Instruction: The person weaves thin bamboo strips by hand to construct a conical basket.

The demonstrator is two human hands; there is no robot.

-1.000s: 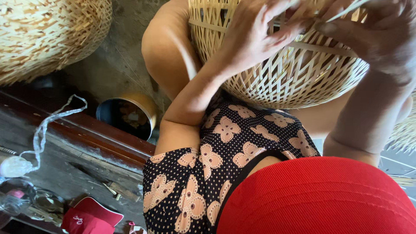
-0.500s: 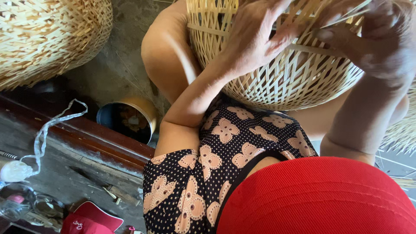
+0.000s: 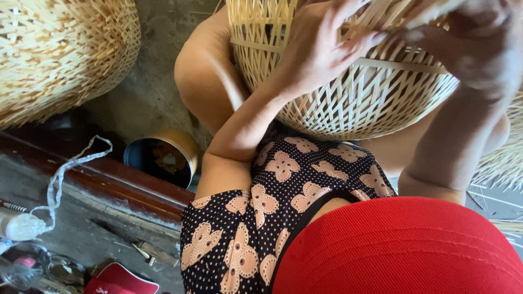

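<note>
Both hands shifted slightly, left hand (image 3: pixel 321 46) and right hand (image 3: pixel 479 46) gripping woven basket (image 3: pixel 348 103) strips.

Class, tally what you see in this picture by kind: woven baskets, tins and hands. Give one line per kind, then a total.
Baskets: 3 – lap, upper left, right edge
Tins: 1
Hands: 2 – left hand, right hand
Total: 6

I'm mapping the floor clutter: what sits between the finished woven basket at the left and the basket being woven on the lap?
In the head view, an open round tin lies on bare concrete floor between them, beside the person's knee.
</note>
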